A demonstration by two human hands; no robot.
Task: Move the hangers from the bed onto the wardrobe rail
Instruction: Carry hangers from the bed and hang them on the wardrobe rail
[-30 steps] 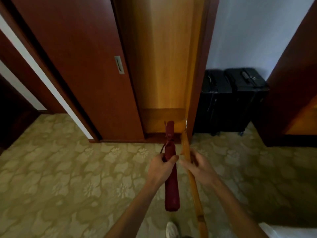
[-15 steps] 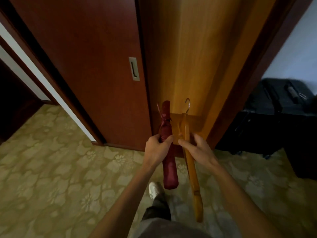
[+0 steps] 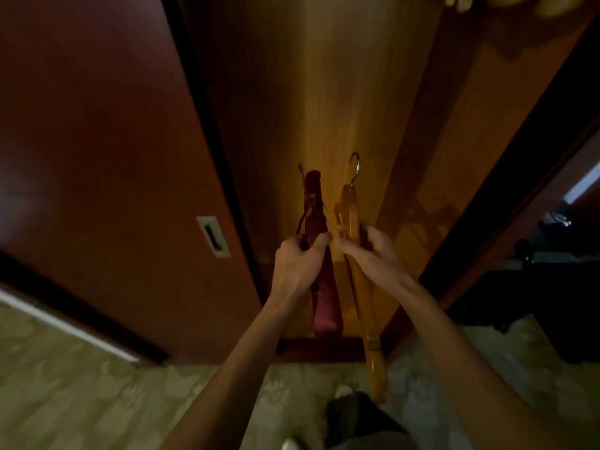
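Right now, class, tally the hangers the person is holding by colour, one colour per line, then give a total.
Dark red padded hanger, in the left hand: 1
Light wooden hanger, in the right hand: 1
Total: 2

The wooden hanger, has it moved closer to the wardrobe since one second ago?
Yes. The wooden hanger in the right hand has come forward to the wardrobe opening, judged against the door handle.

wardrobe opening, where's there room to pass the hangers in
Free: the lit gap between the sliding door and the right frame, above both hands. Crowded: low centre, where the left hand grips the red hanger beside the right hand gripping the wooden hanger.
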